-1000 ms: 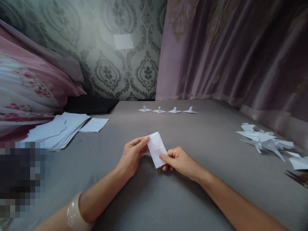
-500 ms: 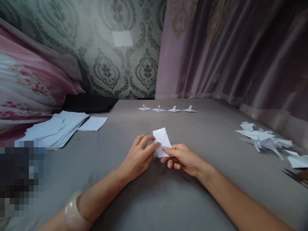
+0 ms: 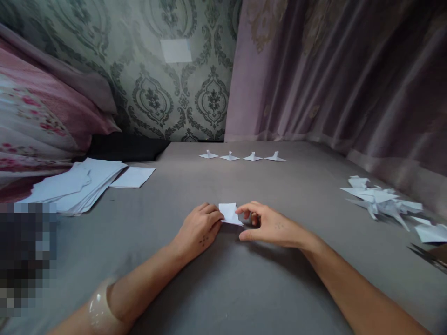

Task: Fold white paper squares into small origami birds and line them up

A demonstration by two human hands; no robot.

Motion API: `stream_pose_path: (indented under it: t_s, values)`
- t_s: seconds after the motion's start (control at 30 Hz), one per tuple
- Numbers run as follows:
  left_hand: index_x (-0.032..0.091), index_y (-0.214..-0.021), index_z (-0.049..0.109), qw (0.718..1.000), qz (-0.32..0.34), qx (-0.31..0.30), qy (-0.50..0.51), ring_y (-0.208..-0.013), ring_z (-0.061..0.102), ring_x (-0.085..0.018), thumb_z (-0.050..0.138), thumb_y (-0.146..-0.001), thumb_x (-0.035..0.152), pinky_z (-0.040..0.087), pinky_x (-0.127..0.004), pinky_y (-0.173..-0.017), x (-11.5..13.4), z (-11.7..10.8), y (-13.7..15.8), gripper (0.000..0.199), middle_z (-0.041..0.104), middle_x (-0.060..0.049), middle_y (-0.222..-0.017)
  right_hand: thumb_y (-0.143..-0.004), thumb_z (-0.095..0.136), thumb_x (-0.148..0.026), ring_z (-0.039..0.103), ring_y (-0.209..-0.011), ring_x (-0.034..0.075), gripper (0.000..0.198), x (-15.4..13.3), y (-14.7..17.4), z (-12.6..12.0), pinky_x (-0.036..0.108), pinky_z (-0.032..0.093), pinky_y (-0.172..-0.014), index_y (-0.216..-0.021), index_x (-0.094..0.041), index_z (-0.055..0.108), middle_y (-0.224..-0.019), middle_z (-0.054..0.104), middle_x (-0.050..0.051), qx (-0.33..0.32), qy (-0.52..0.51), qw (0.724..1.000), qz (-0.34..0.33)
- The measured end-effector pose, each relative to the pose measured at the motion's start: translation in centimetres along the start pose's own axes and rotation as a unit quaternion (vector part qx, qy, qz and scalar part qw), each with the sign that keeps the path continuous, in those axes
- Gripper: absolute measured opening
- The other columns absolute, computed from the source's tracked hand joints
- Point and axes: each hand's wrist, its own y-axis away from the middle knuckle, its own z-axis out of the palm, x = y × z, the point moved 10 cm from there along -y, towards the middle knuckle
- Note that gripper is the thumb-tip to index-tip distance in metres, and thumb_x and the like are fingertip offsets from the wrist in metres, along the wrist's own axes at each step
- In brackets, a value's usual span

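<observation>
A small folded piece of white paper (image 3: 229, 213) is low over the grey surface, between my two hands. My left hand (image 3: 201, 227) has its fingers closed on the paper's left edge. On the other side, my right hand (image 3: 267, 225) is open, thumb and fingers apart, with the index fingertip at or very near the paper's right edge. Whether that fingertip touches it I cannot tell. Farther back stand several folded paper birds (image 3: 253, 157) in a row.
On the left lie a stack of white paper sheets (image 3: 94, 179) and a smaller paper pile (image 3: 134, 177), with a black folded cloth (image 3: 129, 148) behind. At right are a heap of folded paper shapes (image 3: 382, 197) and dark scissors (image 3: 428, 258). A curtain (image 3: 296, 83) hangs behind.
The paper has been lowered toward the surface and turned, and looks shorter now. My right hand has let go of it and opened, shifting slightly right. My left hand keeps hold.
</observation>
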Motion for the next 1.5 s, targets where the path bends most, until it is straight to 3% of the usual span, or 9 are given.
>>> stream_pose_path:
  t_s: [0.17,0.37,0.63,1.03,1.33,1.5]
  values:
    - [0.020,-0.084,0.068,0.994,-0.086,0.013,0.064,-0.086,0.055,-0.020,0.058,-0.083,0.021,0.045,-0.030,-0.076,-1.3,0.1,0.2,0.011,0.064,-0.005,-0.091,-0.083,0.058,-0.033,0.054,-0.073,0.012,0.016,-0.1,-0.2,1.1,0.026,0.040,-0.069,-0.093,-0.027,0.069,-0.092,0.059,0.000,0.039,0.088,0.995,-0.034]
    - [0.017,-0.078,0.070,0.976,-0.176,0.039,0.126,-0.088,0.055,-0.021,0.052,-0.088,0.031,0.043,-0.035,-0.082,-2.7,0.1,0.3,0.025,0.061,-0.008,-0.090,-0.089,0.050,-0.034,0.055,-0.072,0.012,0.027,0.5,-0.9,0.5,0.026,0.039,-0.068,-0.075,-0.021,0.068,-0.085,0.059,0.001,0.120,0.085,0.989,-0.007]
    - [0.015,-0.067,0.066,0.956,-0.250,0.058,0.140,-0.089,0.054,-0.023,0.060,-0.082,0.030,0.043,-0.036,-0.082,-3.9,0.2,0.1,0.022,0.059,-0.008,-0.085,-0.085,0.052,-0.038,0.056,-0.070,0.014,0.030,1.6,-1.7,-0.1,0.027,0.039,-0.067,-0.063,-0.020,0.064,-0.083,0.061,0.001,0.180,0.119,0.975,0.054]
    - [0.016,-0.063,0.062,0.963,-0.239,0.057,0.110,-0.085,0.052,-0.023,0.057,-0.083,0.029,0.042,-0.037,-0.081,-4.6,0.8,-0.2,0.025,0.058,-0.008,-0.081,-0.078,0.057,-0.040,0.058,-0.071,0.015,0.027,1.8,-2.1,-0.5,0.029,0.040,-0.068,-0.059,-0.021,0.063,-0.083,0.063,0.001,0.195,0.130,0.967,0.098]
    - [0.017,-0.061,0.059,0.968,-0.232,0.038,0.089,-0.087,0.053,-0.023,0.059,-0.082,0.029,0.043,-0.037,-0.081,-4.6,1.1,-0.2,0.024,0.058,-0.008,-0.080,-0.079,0.058,-0.039,0.058,-0.070,0.015,0.027,1.6,-2.2,-0.3,0.030,0.041,-0.068,-0.059,-0.021,0.060,-0.083,0.062,0.001,0.195,0.159,0.964,0.088]
    - [0.016,-0.085,0.059,0.983,-0.176,0.054,0.029,-0.087,0.051,-0.023,0.052,-0.087,0.026,0.045,-0.036,-0.077,-3.4,0.1,-0.3,0.013,0.059,-0.009,-0.091,-0.083,0.056,-0.037,0.055,-0.064,0.014,0.025,0.8,-2.0,0.0,0.029,0.041,-0.064,-0.065,-0.020,0.057,-0.081,0.059,0.002,0.201,0.220,0.953,0.048]
